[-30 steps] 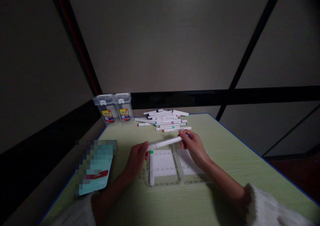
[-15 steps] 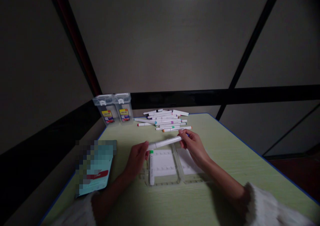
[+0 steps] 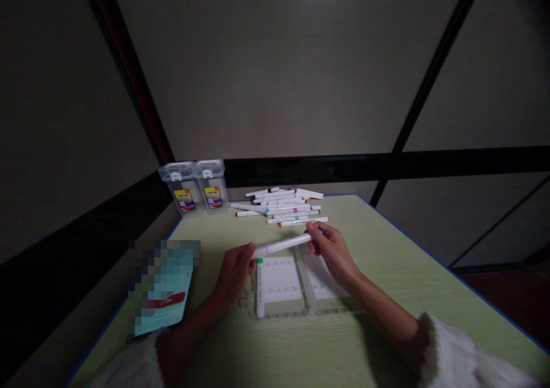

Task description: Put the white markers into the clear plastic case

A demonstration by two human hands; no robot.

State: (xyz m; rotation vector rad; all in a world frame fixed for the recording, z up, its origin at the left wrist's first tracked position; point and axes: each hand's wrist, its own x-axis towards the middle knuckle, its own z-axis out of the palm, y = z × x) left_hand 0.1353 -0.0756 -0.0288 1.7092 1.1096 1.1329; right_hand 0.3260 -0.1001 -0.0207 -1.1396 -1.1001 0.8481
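Observation:
A white marker pen (image 3: 286,243) is held level between my two hands, above an open clear plastic case (image 3: 283,314). My left hand (image 3: 236,267) pinches its left end. At the other end, the fingers of my right hand (image 3: 330,247) close round it, and a bit of blue shows there. Inside the case's left half lies a white marker with a green end (image 3: 260,287), along the left wall beside a white insert (image 3: 281,279). My right forearm partly covers the case's right half.
Several white markers with coloured ends lie in a loose pile (image 3: 287,204) at the table's far edge. Two clear lidded boxes (image 3: 208,187) with yellow labels stand at the back left. A phone (image 3: 167,290) with a lit screen lies at the left. A wall rises behind the table.

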